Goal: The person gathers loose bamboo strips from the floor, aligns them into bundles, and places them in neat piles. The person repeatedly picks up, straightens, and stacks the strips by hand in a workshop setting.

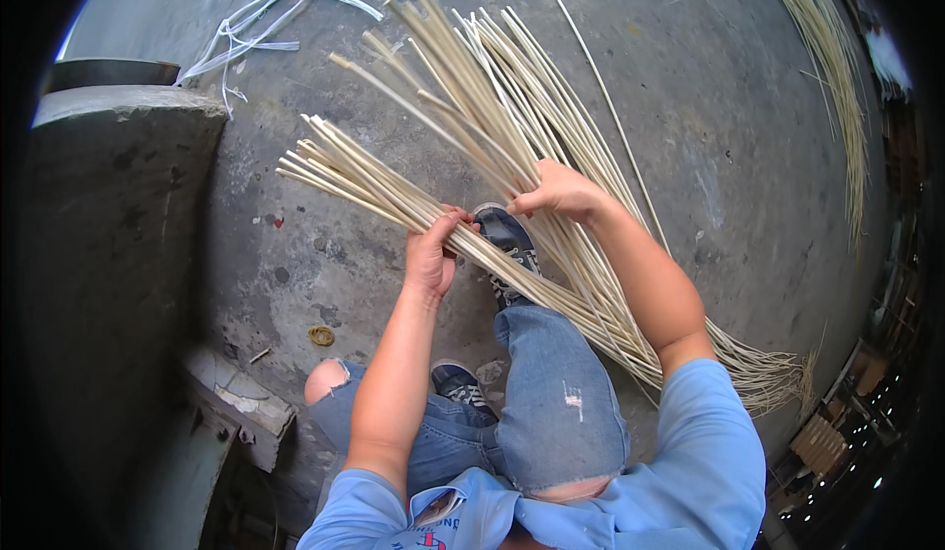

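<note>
Pale rattan canes lie fanned across the floor from top centre to lower right. My left hand (pixel 433 252) is closed around a bundle of canes (pixel 379 188), whose cut ends point up and left. To its right, my right hand (pixel 559 194) is wrapped over another group of canes (pixel 458 67), lifted and smeared by motion at their far ends. More canes (pixel 566 87) lie just beyond that hand, with one single cane (pixel 600 77) apart on the right. All the canes run together toward their thin tips (pixel 768 378) at lower right. My shoe (pixel 507 245) is partly hidden beneath the left bundle.
White plastic strips (pixel 258 28) lie at the upper left, near a concrete block (pixel 118 156). A coil of yellowish bands (pixel 321 335) rests on the floor left of my knee. Another long cane bundle (pixel 832 67) lies at the far right. A broken concrete ledge (pixel 241 397) juts out at lower left.
</note>
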{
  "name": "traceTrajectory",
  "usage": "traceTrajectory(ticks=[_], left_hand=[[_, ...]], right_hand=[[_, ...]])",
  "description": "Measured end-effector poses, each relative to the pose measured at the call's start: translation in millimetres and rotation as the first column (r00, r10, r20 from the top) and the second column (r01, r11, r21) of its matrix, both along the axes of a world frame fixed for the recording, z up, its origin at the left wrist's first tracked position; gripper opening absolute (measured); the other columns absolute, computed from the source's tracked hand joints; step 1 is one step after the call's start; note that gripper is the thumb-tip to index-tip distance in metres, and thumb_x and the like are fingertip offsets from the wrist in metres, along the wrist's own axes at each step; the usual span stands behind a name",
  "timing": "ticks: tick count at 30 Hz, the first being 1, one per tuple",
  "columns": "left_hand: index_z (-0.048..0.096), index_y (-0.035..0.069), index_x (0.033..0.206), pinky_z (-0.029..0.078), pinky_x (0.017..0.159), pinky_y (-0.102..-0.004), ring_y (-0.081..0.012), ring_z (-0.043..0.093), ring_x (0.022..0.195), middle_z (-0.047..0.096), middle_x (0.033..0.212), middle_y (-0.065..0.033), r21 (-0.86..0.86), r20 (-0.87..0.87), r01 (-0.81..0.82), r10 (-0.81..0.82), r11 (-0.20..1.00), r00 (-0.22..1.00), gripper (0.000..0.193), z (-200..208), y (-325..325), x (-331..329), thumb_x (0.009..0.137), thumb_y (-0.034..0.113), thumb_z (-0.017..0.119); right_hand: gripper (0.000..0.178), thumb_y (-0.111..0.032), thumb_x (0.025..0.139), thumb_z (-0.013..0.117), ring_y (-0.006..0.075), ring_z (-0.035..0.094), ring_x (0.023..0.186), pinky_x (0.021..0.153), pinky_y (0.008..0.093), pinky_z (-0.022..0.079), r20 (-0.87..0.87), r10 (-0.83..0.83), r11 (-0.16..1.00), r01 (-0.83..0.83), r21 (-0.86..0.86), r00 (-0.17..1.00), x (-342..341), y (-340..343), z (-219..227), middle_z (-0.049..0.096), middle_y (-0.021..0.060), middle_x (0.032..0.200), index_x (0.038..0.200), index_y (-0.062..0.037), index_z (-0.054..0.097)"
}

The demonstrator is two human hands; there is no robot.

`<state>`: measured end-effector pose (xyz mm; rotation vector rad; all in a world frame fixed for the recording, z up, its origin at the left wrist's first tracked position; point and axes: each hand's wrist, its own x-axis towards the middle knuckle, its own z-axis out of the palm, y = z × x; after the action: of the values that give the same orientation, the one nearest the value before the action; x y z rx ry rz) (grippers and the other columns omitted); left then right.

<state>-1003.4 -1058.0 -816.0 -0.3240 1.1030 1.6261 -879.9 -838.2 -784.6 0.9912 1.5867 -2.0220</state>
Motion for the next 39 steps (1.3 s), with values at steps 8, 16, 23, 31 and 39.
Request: traceTrajectory(ticks=[8,16,23,31,39], left_hand=[[0.062,-0.002,0.110,0.059,0.087,-0.0398,-0.0269,0.069,0.093,0.070,0.101,-0.0152,-0.057,-0.022,0.001,-0.002,0.998,1.000,0.022,5.2,2.7,5.1,0.092,0.008,0.070],[0.061,-0.001,0.120,0.056,0.090,-0.0354,-0.0224,0.067,0.104,0.070,0.112,-0.0119,-0.010,-0.076,-0.085,0.084,0.996,0.994,0.030,1.6,1.3,6.0,0.093,0.006,0.070],[0.061,0.000,0.121,0.054,0.091,-0.0340,-0.0205,0.066,0.103,0.069,0.110,-0.0084,-0.020,-0.052,-0.133,0.132,0.991,0.990,0.031,1.2,9.4,9.6,0.093,0.007,0.071],[0.063,0.002,0.108,0.054,0.082,-0.0319,-0.0171,0.065,0.089,0.067,0.094,-0.0060,-0.020,-0.023,-0.069,0.069,0.997,0.997,0.019,-4.8,2.9,6.8,0.093,0.009,0.071],[0.063,0.003,0.107,0.056,0.082,-0.0327,-0.0178,0.066,0.089,0.067,0.095,-0.0064,-0.031,-0.041,-0.108,0.107,0.994,0.993,0.016,-6.1,0.5,6.0,0.092,0.005,0.070]], right_hand=[[0.024,-0.010,0.074,0.070,0.0148,0.060,0.064,0.062,0.0268,0.048,0.010,-0.002,0.989,0.004,-0.150,1.000,-4.2,-8.9,-12.2,0.068,0.0064,0.079,0.097,-0.0013,0.069],[0.040,-0.021,0.070,0.090,0.0109,0.055,0.061,0.057,0.0283,0.045,-0.041,0.053,0.993,-0.057,-0.105,0.998,-21.5,-44.7,-11.0,0.063,0.0022,0.076,0.099,-0.0020,0.070],[0.046,-0.021,0.070,0.086,0.0142,0.063,0.083,0.078,0.0314,0.051,-0.036,0.059,0.998,-0.059,0.006,0.998,-16.7,-44.5,-16.1,0.071,0.0080,0.091,0.107,0.0020,0.070],[0.043,-0.020,0.069,0.083,0.0174,0.066,0.081,0.078,0.0323,0.053,-0.051,0.036,0.999,-0.037,-0.025,0.998,-11.9,-32.5,-19.5,0.073,0.0100,0.092,0.104,0.0019,0.073],[0.034,-0.023,0.070,0.080,0.0173,0.065,0.074,0.072,0.0321,0.052,-0.007,-0.043,0.996,0.044,0.081,0.999,-6.2,-17.4,-26.5,0.069,0.0106,0.081,0.093,-0.0004,0.071]])
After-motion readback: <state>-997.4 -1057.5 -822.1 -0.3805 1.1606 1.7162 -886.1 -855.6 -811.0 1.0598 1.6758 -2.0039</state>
